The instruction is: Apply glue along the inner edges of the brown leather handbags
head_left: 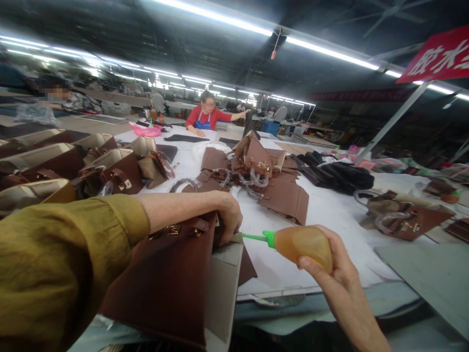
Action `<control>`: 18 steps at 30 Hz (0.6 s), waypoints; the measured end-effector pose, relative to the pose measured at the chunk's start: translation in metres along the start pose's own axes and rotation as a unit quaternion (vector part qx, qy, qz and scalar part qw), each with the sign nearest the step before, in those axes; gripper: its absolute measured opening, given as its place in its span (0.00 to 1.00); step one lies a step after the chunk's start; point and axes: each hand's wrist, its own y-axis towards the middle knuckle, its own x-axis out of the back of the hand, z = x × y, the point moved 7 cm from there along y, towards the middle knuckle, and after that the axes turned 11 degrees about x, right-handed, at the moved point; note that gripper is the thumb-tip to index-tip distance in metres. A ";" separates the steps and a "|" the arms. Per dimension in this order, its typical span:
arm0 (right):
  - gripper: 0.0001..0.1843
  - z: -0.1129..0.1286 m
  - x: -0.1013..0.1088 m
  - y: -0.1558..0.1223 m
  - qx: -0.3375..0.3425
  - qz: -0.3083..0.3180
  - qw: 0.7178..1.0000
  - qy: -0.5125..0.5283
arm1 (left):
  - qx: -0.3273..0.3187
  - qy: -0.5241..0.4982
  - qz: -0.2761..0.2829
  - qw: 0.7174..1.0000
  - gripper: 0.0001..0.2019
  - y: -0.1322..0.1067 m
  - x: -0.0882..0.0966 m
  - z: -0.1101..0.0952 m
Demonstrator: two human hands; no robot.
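Note:
My right hand is wrapped round a squeeze bottle of amber liquid, which lies nearly level. The long green nozzle points left, its tip at the open edge of a brown handbag. That bag rests tilted in front of me, its pale lining showing on the right side. Over the top of it reaches my left arm in an olive sleeve. My left hand is closed with bent fingers on the bag's upper edge near the nozzle tip; the fingertips are partly hidden.
Rows of brown handbags stand at the left. More brown bag pieces with wrapped handles pile up mid-table. Black material and another handbag lie to the right. Across the white table, a co-worker in red handles dark material.

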 end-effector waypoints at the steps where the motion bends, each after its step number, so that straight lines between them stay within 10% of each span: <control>1: 0.27 0.000 0.000 0.000 0.003 0.000 1.000 0.001 | 0.002 0.006 0.004 1.000 0.13 0.002 -0.001 0.001; 18: 0.27 -0.007 -0.008 -0.003 -0.043 0.039 0.998 -0.005 | 0.032 0.074 -0.044 0.996 0.15 -0.007 0.004 0.000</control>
